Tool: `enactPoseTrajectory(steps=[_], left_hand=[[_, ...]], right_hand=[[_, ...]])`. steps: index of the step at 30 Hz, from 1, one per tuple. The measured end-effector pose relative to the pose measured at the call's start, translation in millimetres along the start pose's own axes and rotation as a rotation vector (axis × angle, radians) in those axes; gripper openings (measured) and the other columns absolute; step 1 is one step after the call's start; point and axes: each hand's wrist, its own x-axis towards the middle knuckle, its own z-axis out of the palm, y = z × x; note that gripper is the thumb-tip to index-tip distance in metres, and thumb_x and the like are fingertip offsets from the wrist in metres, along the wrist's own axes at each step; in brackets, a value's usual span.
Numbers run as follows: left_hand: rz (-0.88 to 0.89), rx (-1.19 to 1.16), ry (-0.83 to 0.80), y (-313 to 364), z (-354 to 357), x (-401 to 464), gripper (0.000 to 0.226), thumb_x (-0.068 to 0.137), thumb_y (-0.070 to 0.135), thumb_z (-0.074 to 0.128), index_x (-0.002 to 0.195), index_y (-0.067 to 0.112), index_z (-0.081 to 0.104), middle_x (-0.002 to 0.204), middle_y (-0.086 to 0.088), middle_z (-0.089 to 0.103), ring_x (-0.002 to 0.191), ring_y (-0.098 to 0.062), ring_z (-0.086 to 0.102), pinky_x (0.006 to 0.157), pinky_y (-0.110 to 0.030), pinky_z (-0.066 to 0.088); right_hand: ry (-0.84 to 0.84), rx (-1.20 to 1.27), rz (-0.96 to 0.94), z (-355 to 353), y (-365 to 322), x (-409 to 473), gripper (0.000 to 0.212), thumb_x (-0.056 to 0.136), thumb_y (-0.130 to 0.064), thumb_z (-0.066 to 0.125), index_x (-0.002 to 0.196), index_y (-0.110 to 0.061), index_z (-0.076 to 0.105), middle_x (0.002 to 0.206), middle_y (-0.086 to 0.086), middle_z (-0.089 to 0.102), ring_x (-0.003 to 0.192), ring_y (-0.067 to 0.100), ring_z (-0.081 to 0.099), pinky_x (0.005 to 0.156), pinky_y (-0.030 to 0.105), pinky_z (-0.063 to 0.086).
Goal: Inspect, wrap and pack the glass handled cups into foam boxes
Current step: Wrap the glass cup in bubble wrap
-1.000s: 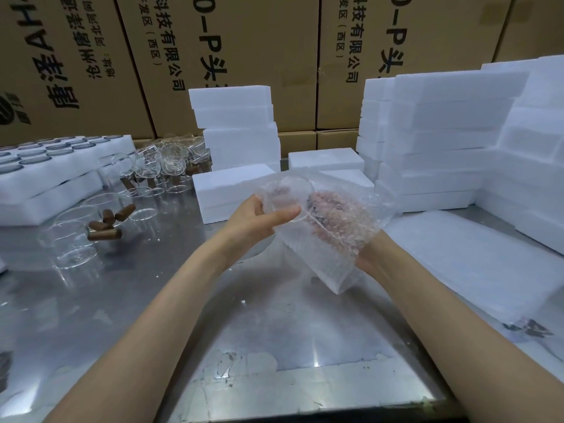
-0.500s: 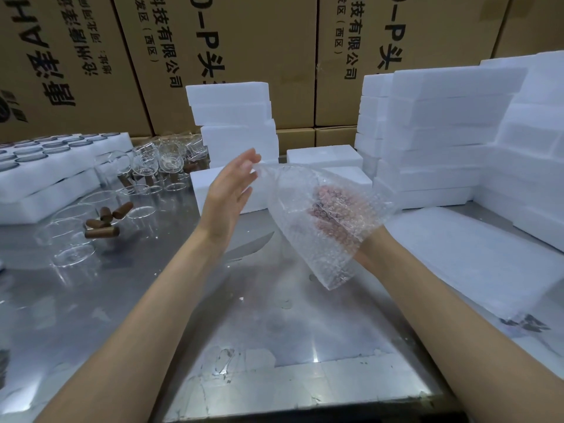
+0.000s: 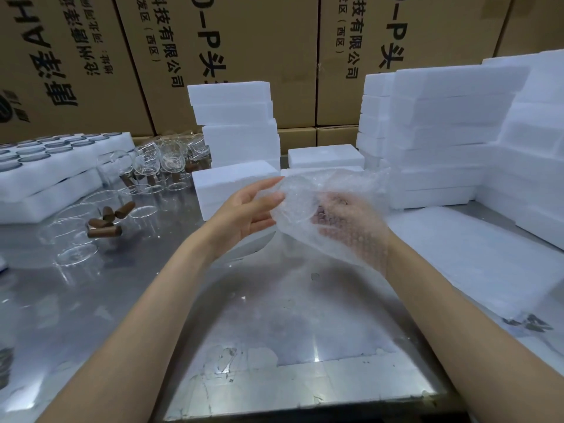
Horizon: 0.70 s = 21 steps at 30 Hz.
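Above the steel table [image 3: 274, 315], both hands meet on a bundle of bubble wrap [image 3: 345, 239] with a glass cup [image 3: 297, 198] inside it; the cup's round rim shows through the plastic at the bundle's left end. The right hand [image 3: 341, 215] lies under and behind the wrap, its fingers seen through the bubbles and seemingly curled round the cup (the film blurs them, so the exact grip is hard to read). The left hand [image 3: 250, 209] is on the bundle's left, palm turned toward it, fingers fairly straight, with the fingertips [image 3: 274, 182] touching the wrap at the cup's rim.

Just behind the bundle lie low foam boxes [image 3: 235, 184], and behind those a taller stack of foam boxes [image 3: 235, 117]. To the bundle's right a sheet of white foam [image 3: 476, 257] lies flat on the table, with a wall of foam blocks [image 3: 442, 132] behind it. Well to the bundle's left stand clear glass cups [image 3: 164, 157], some brown cylindrical handles [image 3: 106, 221] and a foam tray [image 3: 45, 172] filled with glassware. Printed cardboard cartons [image 3: 244, 41] rise behind everything.
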Motion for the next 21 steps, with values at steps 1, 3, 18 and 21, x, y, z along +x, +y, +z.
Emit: enactPoseTrajectory(steps=[1, 3, 18, 21], left_hand=[[-0.018, -0.012, -0.045, -1.2, -1.0, -0.4, 0.069, 0.068, 0.039, 0.074, 0.132, 0.023, 0.053, 0.124, 0.0, 0.066, 0.112, -0.02, 0.063, 0.093, -0.026, 0.052], [-0.028, -0.005, -0.167, -3.4, -1.6, -2.9, 0.057, 0.076, 0.021, 0.072, 0.13, 0.024, 0.055, 0.128, -0.001, 0.063, 0.118, -0.02, 0.06, 0.097, -0.027, 0.05], [0.143, 0.619, 0.092, -10.9, 22.9, -8.6, 0.054, 0.065, 0.041, 0.079, 0.113, 0.043, 0.054, 0.108, 0.037, 0.058, 0.102, 0.023, 0.049, 0.079, 0.005, 0.034], [0.148, 0.643, 0.143, -14.4, 17.7, -6.3, 0.04, 0.073, 0.033, 0.081, 0.089, 0.048, 0.047, 0.083, 0.056, 0.049, 0.084, 0.035, 0.044, 0.069, 0.01, 0.03]], right_hand=[[-0.003, -0.033, 0.002, -1.4, -1.1, -0.4, 0.012, 0.089, -0.022, 0.064, 0.096, -0.013, 0.065, 0.077, -0.004, 0.073, 0.073, 0.01, 0.071, 0.058, 0.02, 0.054], [0.014, -0.081, 0.02, -4.0, -1.9, 1.2, 0.007, 0.09, -0.019, 0.061, 0.088, -0.013, 0.064, 0.07, -0.004, 0.071, 0.066, 0.008, 0.07, 0.057, 0.02, 0.054], [-0.044, -0.263, 0.302, 1.2, -16.1, -3.2, 0.017, 0.098, -0.02, 0.046, 0.088, -0.013, 0.057, 0.122, 0.02, 0.054, 0.087, 0.023, 0.054, 0.077, 0.028, 0.046], [-0.008, -0.171, 0.287, 4.3, -17.4, -3.9, 0.015, 0.095, -0.022, 0.053, 0.085, -0.012, 0.06, 0.107, 0.006, 0.06, 0.072, 0.014, 0.061, 0.065, 0.025, 0.051]])
